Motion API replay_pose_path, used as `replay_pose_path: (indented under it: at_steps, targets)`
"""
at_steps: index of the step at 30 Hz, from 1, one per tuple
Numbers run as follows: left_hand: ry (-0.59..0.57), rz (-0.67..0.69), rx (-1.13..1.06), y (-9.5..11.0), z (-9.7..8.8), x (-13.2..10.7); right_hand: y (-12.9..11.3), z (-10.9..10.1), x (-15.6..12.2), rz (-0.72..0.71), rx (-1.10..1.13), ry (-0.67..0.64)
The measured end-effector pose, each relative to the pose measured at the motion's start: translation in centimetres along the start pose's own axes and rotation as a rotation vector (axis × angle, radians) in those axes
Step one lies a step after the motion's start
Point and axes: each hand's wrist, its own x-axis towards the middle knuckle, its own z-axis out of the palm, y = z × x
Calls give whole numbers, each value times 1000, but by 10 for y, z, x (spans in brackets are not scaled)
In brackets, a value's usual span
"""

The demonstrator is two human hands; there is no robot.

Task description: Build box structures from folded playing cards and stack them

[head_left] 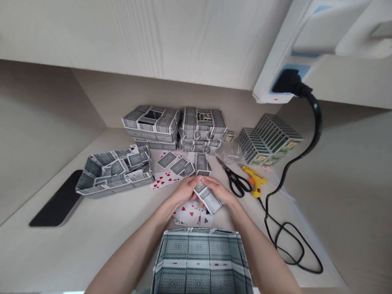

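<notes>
My left hand (185, 189) and my right hand (218, 189) meet near the middle of the table, both closed on a grey-backed playing card piece (208, 197). It looks like cards joined or folded together; I cannot tell how. Below the hands lie loose face-up playing cards (191, 212), hearts among them. Just beyond the fingers, a small stack of grey-backed cards (201, 162) stands beside more scattered cards (180, 165). Close to my body, between my forearms, is an open box made of playing cards (197, 247).
At left are a card-built tray (114, 190) holding cards and a black phone-like slab (56, 200). Card-built boxes (151, 122) are stacked behind. Scissors (237, 181), a yellow glue gun (255, 179) with its black cord (283, 224), and card packs (269, 139) lie right. A power strip (284, 61) hangs above.
</notes>
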Motion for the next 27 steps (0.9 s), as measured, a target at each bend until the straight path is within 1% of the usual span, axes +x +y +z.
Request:
replay_pose_path:
  at_steps: [4,6,8,11,12,14,17,20,23,25,27]
  targets:
    - [80,82,172,0,1,1,0,-3,0,-6,-4,-18]
    - [109,133,209,0,3,0,0,-4,0,-17,10,-32]
    - [77,163,188,1,4,-2,0,-5,-1,-18,30,-32]
    - [-71,152,141,2,6,-4,0,-7,-1,-19,61,0]
    - [-100,148,145,2,5,-4,0,-7,-1,-24,68,14]
    - [-105,158,171,2,4,-5,0,-7,-1,-31,70,46]
    - [-59,186,205,-1,1,-4,0,-6,1,-16,52,118]
    - [49,219,189,-2,-1,-2,0,-5,4,-30,28,205]
    - [201,282,79,1,-4,0,1,-6,7,-158,-12,357]
    - [357,334,-8,5,-11,1,2,-8,9,-235,-90,462]
    - [590,394,-50,9,-22,2,4,-12,9,-287,-276,550]
